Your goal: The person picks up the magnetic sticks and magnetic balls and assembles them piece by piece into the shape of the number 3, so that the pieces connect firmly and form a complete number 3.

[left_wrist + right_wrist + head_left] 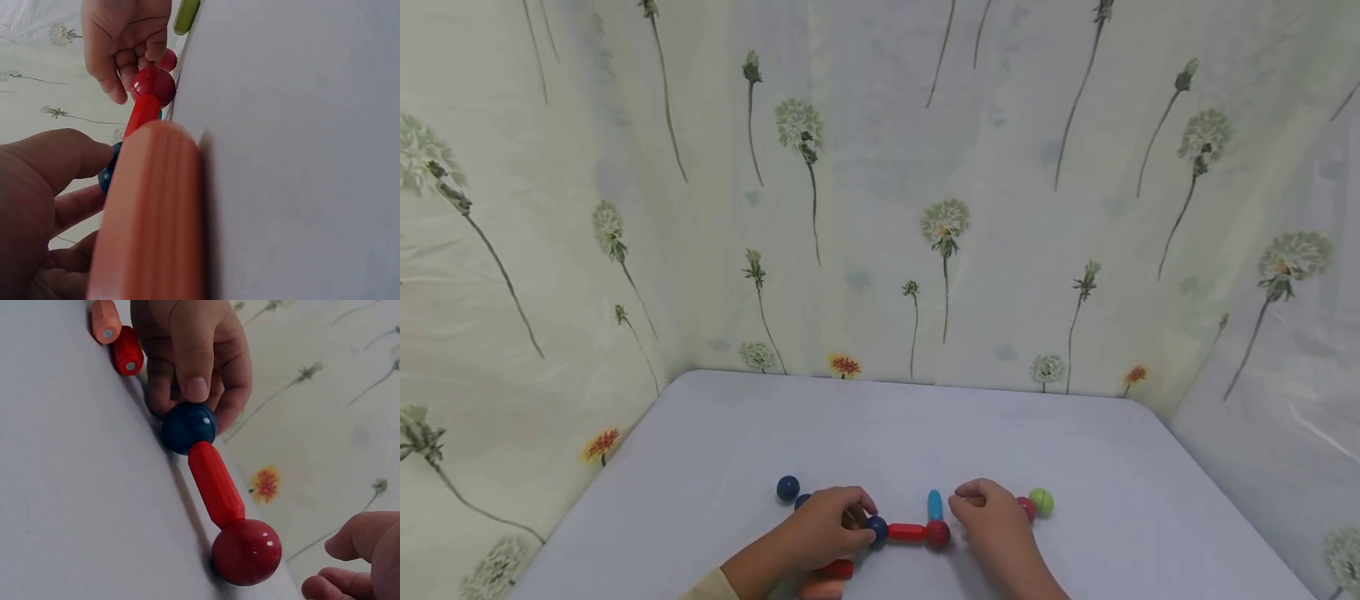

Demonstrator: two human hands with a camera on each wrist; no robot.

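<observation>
A blue ball (877, 531), a red rod (907, 532) and a red ball (937, 534) are joined end to end on the white table. My left hand (831, 525) pinches the blue ball between thumb and fingers. Behind the red ball lies a light blue rod (935, 506); its near end meets the ball, though I cannot tell whether it is attached. Just right of the red ball hovers my right hand (996, 529), fingers loosely bent, holding nothing. In the right wrist view, a gap separates the red ball (247, 552) from the right hand's fingers (356, 537).
Beyond my left hand sit a dark blue ball (787, 488) and another blue ball (802, 500), partly hidden. A pinkish-red ball (1027, 508) and a green ball (1041, 502) lie past my right hand. Near my left wrist are another red rod (842, 569) and an orange rod (822, 589).
</observation>
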